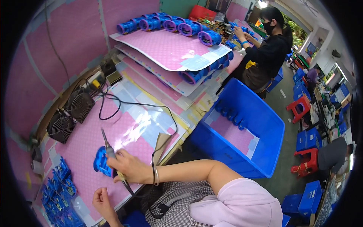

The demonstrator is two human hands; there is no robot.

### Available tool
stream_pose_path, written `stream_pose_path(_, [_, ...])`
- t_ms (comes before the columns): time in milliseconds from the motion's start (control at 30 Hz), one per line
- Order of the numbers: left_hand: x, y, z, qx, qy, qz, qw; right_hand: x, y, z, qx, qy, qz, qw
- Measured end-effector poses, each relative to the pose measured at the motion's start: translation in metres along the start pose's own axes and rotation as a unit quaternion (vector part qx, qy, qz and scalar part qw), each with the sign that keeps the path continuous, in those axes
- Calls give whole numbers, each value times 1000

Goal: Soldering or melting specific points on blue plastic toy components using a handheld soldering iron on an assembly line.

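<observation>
Pinched between thumb and curled fingers, the soldering iron sits pen-like in the right hand, its slim metal tip pointing away over the pink mat. Just beside that hand and partly hidden by it is a blue plastic housing on the mat, rounded and open in shape; whether the fingers touch it, I cannot tell. The left hand hangs at the mat's near edge, fingers bent in — nothing shows in it, and I cannot tell whether the fingertips meet.

If the wrist rolls, a hot tip could scorch the housing or the mat's glossy cover; whether it is hot does not show. The thin black cord crosses by the right wrist, so a long reach could snag it and tug the iron askew.

At near left, small blue parts crowd together, angular and shiny. Beyond, two black fans show round wire grilles. Farther out, stacked flat boards with slick pink tops bear stubby blue cylinders with purplish rims — near a deep, smooth-walled blue bin. Past these, a co-worker in dark sleeves handles blue pieces.
</observation>
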State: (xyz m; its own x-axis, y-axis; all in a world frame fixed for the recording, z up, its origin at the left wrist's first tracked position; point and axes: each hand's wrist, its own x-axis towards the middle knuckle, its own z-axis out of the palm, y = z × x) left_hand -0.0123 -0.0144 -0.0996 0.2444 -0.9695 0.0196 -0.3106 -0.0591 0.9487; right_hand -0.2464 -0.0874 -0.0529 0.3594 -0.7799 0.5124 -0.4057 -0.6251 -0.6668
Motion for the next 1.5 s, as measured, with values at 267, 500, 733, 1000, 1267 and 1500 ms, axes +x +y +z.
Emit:
stream_pose_path(267, [16,34,13,125,58,-16,990,32,9,-32,67,-24,8,997])
stream_pose_path(500, [32,43,34,270,-31,79,959,64,42,-45,-82,79,6,994])
stream_pose_path(733, [-10,59,27,267,85,104,954,34,50,-24,-24,32,-70,997])
stream_pose_path(1000, [-26,45,50,280,133,70,948,23,47,-8,100,-107,-55,988])
stream_pose_path(1267, [-6,77,-10,-259,24,-76,963,-17,24,-45,222,114,12,968])
stream_pose_path(1500, [21,83,21,230,52,210,949,-28,7,-51,248,88,223,938])
